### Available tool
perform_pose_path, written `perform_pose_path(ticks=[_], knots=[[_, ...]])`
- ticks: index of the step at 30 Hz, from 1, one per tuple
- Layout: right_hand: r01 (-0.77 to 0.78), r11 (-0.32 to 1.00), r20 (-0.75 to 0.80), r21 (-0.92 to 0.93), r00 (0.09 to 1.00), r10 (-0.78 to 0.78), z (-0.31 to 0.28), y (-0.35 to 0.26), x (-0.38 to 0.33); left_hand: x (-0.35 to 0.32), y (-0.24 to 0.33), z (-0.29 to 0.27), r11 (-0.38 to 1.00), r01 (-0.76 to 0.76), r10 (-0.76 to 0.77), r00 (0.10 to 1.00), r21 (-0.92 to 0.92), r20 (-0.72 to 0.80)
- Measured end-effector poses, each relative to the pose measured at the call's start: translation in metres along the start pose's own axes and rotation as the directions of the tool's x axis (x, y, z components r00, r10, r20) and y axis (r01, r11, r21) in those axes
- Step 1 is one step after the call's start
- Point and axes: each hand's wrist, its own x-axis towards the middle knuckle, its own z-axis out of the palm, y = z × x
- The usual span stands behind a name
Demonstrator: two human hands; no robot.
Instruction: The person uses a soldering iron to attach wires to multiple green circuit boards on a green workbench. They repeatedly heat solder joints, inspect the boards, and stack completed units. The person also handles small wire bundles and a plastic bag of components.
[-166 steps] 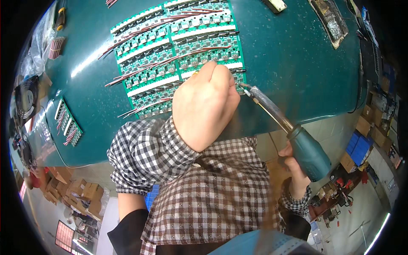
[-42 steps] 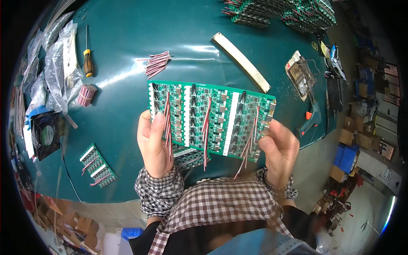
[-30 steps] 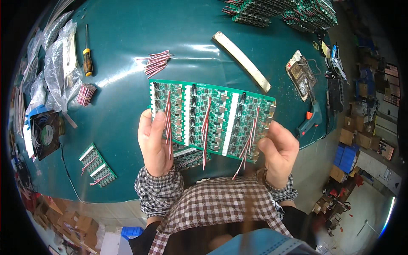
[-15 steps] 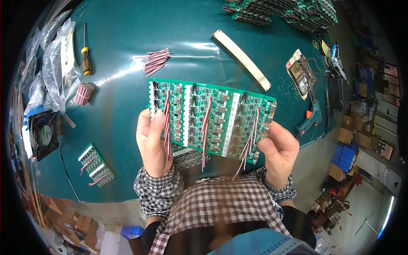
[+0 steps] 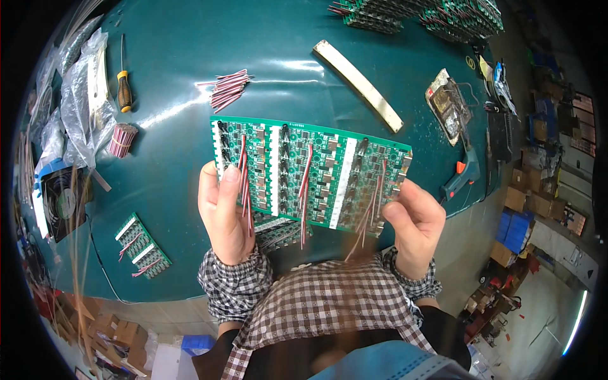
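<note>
Between my two hands I hold up a wide green circuit board panel [image 5: 323,171], its parts facing me. White connector strips, dark components and red, white and dark wires cross it, the wires hanging past its lower edge. My left hand [image 5: 223,212] grips the left end, thumb on the front. At the right end my right hand [image 5: 415,228] pinches the edge between thumb and fingers. Partly hidden beneath the panel lies another circuit board [image 5: 278,233]. A loose pile of short red-and-white wires [image 5: 228,90] is on the green table [image 5: 171,183] beyond the panel.
A small board [image 5: 143,246], a black fan [image 5: 63,202], a tied wire bundle [image 5: 122,140], a screwdriver [image 5: 124,88] and plastic bags [image 5: 85,101] are at left. A pale bar [image 5: 358,85] lies beyond the panel. A glue gun [image 5: 461,174] and stacked boards [image 5: 462,22] are at right.
The panel's left end has shifted slightly left and turned a little toward me, along with my left hand. My right hand keeps its grip nearly in place.
</note>
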Motion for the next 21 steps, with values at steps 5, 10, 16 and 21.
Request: perform_pose_path(ticks=[5,10,16,21], knots=[[-0.01,0.999,0.013,0.051,1.0,0.009,0.0,-0.003,-0.001,-0.002,0.001,0.005,0.999,-0.022,0.021,1.0,0.049,0.006],[-0.066,0.993,0.024,0.1,0.998,0.064,-0.006,-0.003,-0.009,-0.002,-0.001,0.005,0.993,-0.076,0.073,0.996,0.09,0.041],[-0.296,0.927,0.05,0.229,0.955,0.292,-0.019,0.007,-0.029,-0.003,0.013,0.025,0.906,-0.176,0.133,0.982,0.386,0.135],[-0.404,0.883,0.011,0.237,0.91,0.414,-0.036,0.044,-0.061,0.025,-0.002,0.055,0.616,-0.32,0.018,0.919,0.72,0.393]])
